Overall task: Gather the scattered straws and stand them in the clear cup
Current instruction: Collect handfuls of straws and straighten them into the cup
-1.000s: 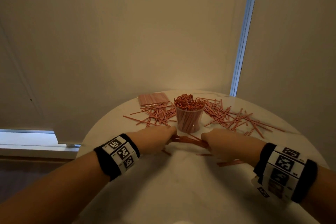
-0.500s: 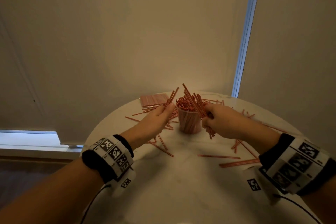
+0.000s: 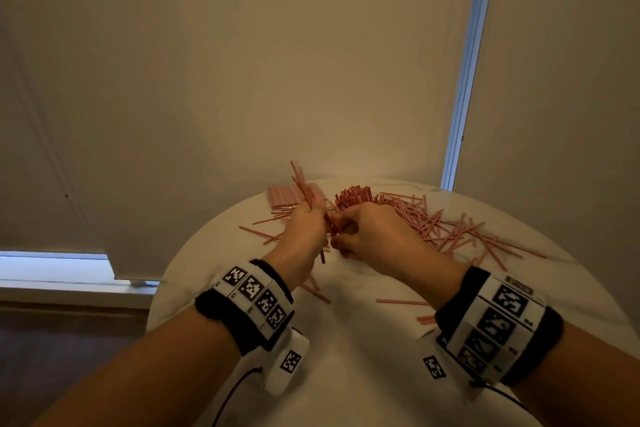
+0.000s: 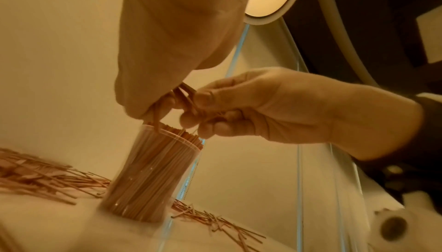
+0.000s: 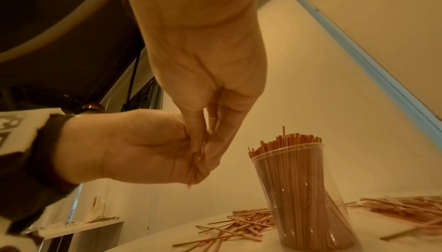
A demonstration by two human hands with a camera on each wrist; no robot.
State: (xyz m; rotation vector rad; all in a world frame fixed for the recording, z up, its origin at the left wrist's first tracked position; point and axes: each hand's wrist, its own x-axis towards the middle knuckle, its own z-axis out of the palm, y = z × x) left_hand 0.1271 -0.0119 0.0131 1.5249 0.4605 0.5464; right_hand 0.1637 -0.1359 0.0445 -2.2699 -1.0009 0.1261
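Observation:
My left hand (image 3: 304,229) and right hand (image 3: 370,232) meet just in front of the clear cup (image 4: 153,171), a little above the table. Between them they hold one bunch of thin red straws (image 3: 299,180). Its upper ends stick up and lean left past my left hand. In the right wrist view my right hand (image 5: 208,142) pinches the bunch against my left palm. The cup (image 5: 299,190) stands upright, packed with straws. In the head view my hands hide its body and only the straw tops (image 3: 353,196) show.
Loose straws (image 3: 446,232) lie thickly on the round white table (image 3: 346,374) right of the cup, and fewer lie to its left (image 3: 266,222). A flat packet of straws (image 3: 287,198) sits behind them. A few straws (image 3: 401,302) lie near my right wrist.
A second ago both hands gathered straws on the table. They lifted, each with a bunch, and have now come together in front of the cup with the bunches joined.

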